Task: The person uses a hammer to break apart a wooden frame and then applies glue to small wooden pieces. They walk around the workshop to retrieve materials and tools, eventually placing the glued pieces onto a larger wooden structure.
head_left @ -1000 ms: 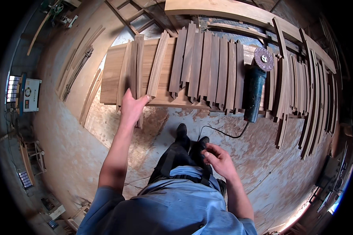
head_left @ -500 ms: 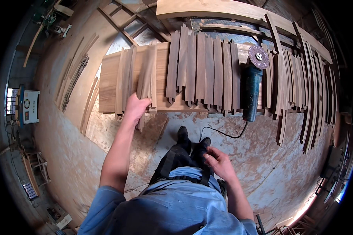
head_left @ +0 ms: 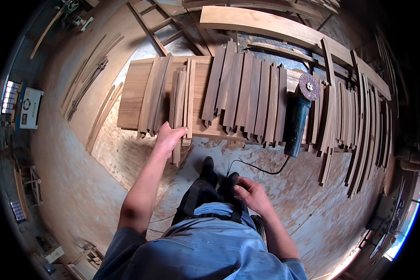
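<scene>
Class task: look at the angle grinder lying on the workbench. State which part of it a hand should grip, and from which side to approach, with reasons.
Grip the angle grinder round its dark barrel-shaped body, coming from the near bench edge. The abrasive disc sits at the far end, facing up, so the near end is the safer one. The cord leaves that near end, and wooden slats crowd both sides.

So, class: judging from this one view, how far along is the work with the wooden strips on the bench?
Looks done: a row of strips lies side by side across the bench, and the grinder lies unused beside it. In hand: the left hand grips a strip at the bench's near edge; the right hand is empty by the leg. Probably left: the long pieces on the right.
</scene>
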Demonstrator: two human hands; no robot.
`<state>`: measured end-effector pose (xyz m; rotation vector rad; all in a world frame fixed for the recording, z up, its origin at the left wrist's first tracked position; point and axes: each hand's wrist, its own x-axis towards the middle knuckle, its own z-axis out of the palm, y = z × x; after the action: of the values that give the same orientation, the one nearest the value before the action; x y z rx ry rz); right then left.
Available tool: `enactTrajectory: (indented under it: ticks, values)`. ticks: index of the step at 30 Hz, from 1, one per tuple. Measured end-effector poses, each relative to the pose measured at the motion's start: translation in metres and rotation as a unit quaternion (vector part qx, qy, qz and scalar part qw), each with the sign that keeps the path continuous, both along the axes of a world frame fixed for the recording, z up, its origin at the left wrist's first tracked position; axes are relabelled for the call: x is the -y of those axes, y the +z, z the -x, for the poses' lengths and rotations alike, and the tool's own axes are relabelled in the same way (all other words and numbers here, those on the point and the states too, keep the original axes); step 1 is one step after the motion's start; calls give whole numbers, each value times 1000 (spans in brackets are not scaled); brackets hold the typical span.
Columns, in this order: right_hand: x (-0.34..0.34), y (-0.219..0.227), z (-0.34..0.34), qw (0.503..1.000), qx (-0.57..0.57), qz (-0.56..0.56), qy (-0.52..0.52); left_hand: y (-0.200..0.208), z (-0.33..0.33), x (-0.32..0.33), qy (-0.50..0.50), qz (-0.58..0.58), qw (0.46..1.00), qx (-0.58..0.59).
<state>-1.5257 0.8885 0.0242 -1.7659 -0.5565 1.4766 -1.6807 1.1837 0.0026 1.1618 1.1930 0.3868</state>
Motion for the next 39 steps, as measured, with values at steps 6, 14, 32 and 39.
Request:
enactTrajectory:
  ticks: [6, 14, 32, 39]
  values:
    - [16, -6, -12, 999, 3, -22, 41, 9, -10, 23, 17, -235, 930, -282]
    - [52, -19, -39, 991, -66, -7, 119, 59, 54, 142, 199, 62, 978, 26]
    - [100, -25, 18, 919, -37, 8, 393, 47, 162, 493, 442, -190, 867, -130]
    - [159, -15, 43, 876, 93, -5, 473, 30, 172, 632, 489, -173, 847, -118]
